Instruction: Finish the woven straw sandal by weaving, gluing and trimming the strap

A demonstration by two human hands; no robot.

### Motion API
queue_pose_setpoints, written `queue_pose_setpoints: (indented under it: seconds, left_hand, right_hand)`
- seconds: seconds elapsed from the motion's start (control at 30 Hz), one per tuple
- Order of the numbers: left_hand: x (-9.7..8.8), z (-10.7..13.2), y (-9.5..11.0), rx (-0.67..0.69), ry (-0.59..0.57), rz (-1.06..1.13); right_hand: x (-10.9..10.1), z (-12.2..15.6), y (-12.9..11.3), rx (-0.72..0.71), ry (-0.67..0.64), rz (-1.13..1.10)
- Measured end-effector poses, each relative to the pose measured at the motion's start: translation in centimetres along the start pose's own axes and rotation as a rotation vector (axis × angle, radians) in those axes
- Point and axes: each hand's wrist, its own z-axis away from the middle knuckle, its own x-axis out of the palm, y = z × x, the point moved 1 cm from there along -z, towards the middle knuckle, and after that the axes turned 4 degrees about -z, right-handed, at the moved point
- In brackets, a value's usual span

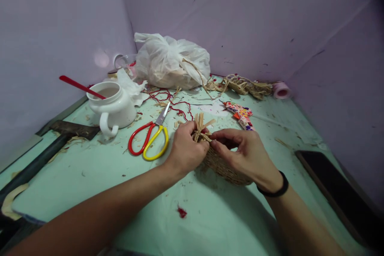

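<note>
A woven straw piece [225,168], brown and rounded, lies on the green tabletop beneath both hands. Loose pale straw ends [200,125] stick up from its near-left end in a small bunch. My left hand [186,146] is closed around the base of these ends, thumb pressing from the front. Fingertips of my right hand [240,148] pinch at the same spot from the right; whatever thin strand they hold is too small to make out. A black band circles the right wrist. Scissors [156,130] with a red and a yellow handle lie left of the hands.
At left stand a white pot [112,104] with a red stick [81,86] and a hammer [75,129]. Behind are a tied plastic bag [172,62], red yarn [183,108] and braided straw [246,87]. A floral cloth piece [241,114] and phone [330,192] lie right.
</note>
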Motion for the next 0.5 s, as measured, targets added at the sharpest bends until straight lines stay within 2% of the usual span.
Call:
queue_pose_setpoints:
  seconds: [0.3, 0.5]
  left_hand:
    - [0.08, 0.18, -0.30, 0.034, -0.001, -0.006]
    - [0.22, 0.40, 0.13, 0.037, 0.046, 0.040]
  right_hand:
    - [-0.06, -0.14, -0.02, -0.030, -0.026, 0.078]
    - [0.49, -0.06, -0.35, -0.109, 0.012, 0.301]
